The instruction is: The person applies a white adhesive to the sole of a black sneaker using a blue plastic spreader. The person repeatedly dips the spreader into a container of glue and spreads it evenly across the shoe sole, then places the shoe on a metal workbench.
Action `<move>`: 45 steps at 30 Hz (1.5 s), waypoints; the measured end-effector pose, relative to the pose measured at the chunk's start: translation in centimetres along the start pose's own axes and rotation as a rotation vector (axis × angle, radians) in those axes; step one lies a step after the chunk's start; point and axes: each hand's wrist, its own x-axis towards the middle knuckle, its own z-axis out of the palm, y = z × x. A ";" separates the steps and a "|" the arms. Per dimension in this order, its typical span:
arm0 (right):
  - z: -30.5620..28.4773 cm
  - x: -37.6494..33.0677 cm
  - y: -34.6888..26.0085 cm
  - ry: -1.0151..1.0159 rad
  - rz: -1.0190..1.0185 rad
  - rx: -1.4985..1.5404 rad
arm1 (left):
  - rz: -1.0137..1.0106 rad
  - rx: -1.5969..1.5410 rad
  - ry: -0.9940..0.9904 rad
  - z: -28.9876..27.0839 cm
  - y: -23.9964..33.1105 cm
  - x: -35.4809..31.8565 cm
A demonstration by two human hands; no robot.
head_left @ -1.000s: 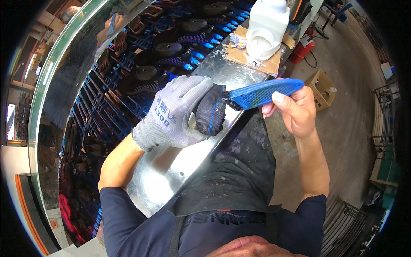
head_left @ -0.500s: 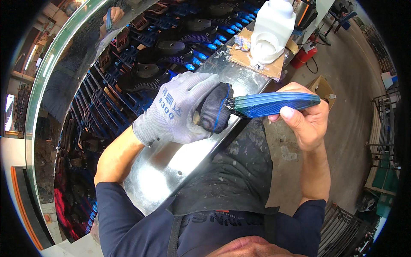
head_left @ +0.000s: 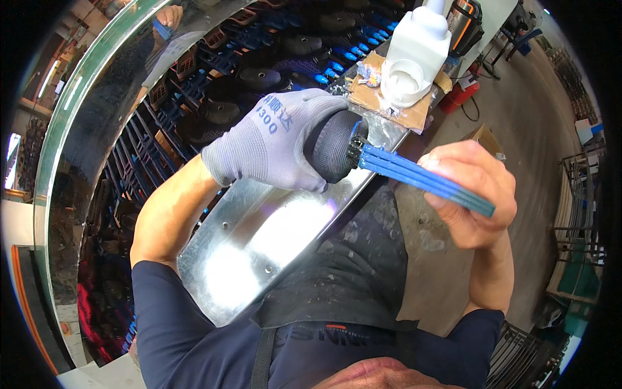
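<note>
Above the metal bench, my left hand (head_left: pixel 275 139) in a pale grey knit glove wraps round a black mesh shoe upper (head_left: pixel 332 148). Its rounded end points right, with a thin blue line at the edge. My bare right hand (head_left: pixel 476 191) pinches the far part of a brush (head_left: pixel 421 176) with a blue ribbed handle that darkens toward its end. The brush's short black bristle end meets the edge of the shoe upper, near a blue-edged seam. The bristle tips are partly hidden against the shoe upper. Palm and lower fingers of my left hand are out of sight.
Beyond the shiny metal bench (head_left: pixel 227 285) lies a rack with several black shoe uppers (head_left: pixel 259 78). A white plastic bottle with a cup-like opening (head_left: pixel 414 55) stands on stained cardboard (head_left: pixel 409 118) at its far end. Glass (head_left: pixel 68 129) curves along the left. Right is concrete floor.
The brush has rolled so its narrow ribbed side faces up, and its handle end has swung lower. My right hand moved right and nearer; my left hand turned the shoe upper slightly.
</note>
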 end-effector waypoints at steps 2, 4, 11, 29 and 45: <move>0.3 0.4 -0.2 0.011 -0.078 -0.113 | -0.032 -0.038 -0.041 -0.4 -0.4 0.8; 0.4 0.6 -0.3 0.004 -0.139 -0.189 | -0.040 -0.065 -0.088 -1.1 -1.0 1.7; 0.4 2.0 0.3 -0.027 -0.256 -0.291 | -0.075 -0.152 -0.173 -2.2 -2.1 4.1; -1.4 4.4 0.1 -0.305 -0.318 -0.462 | -0.164 -0.303 -0.231 -2.3 -4.1 5.7; 2.1 -6.8 13.6 0.510 0.872 0.296 | -0.466 -1.191 0.445 6.6 -3.2 -5.5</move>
